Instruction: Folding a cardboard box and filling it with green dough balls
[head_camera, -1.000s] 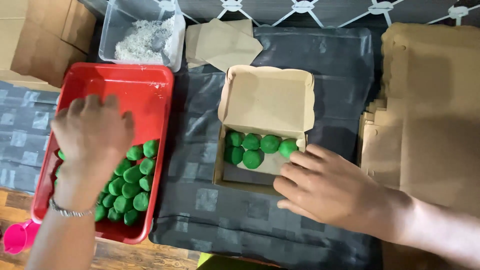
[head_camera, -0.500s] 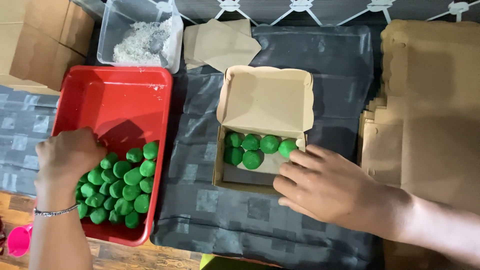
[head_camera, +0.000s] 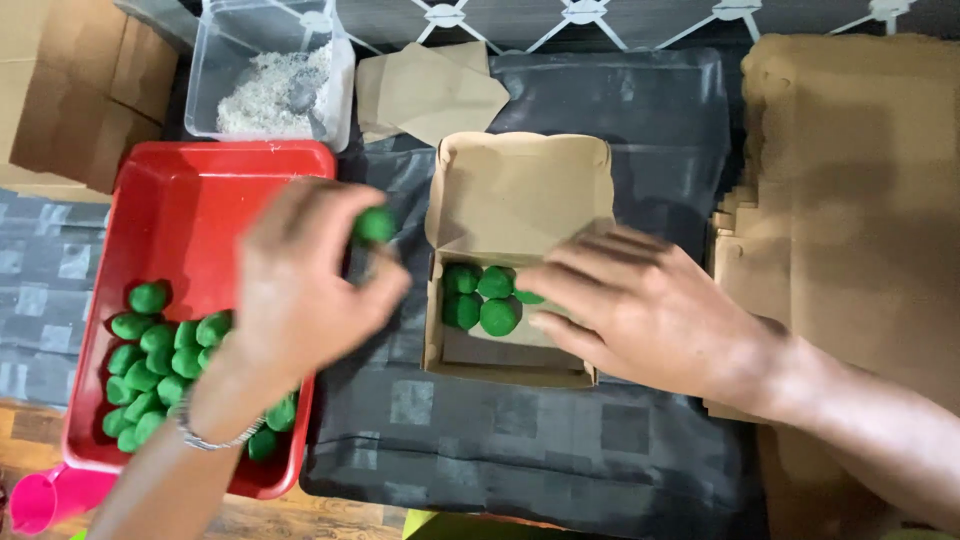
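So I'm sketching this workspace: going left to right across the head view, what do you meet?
Red tray of green balls → left hand holding a green ball → open cardboard box → right hand → stack of flat cardboard.

The dark mat (head_camera: 520, 440) lies bare between the red tray (head_camera: 180, 190) and the box (head_camera: 515, 370), leaving a lane there. The right hand (head_camera: 640, 310) blocks the box's right side; its raised lid (head_camera: 520, 190) walls off the far end. Flat cardboard (head_camera: 850, 200) crowds the right, a clear tub (head_camera: 270, 70) the far left.
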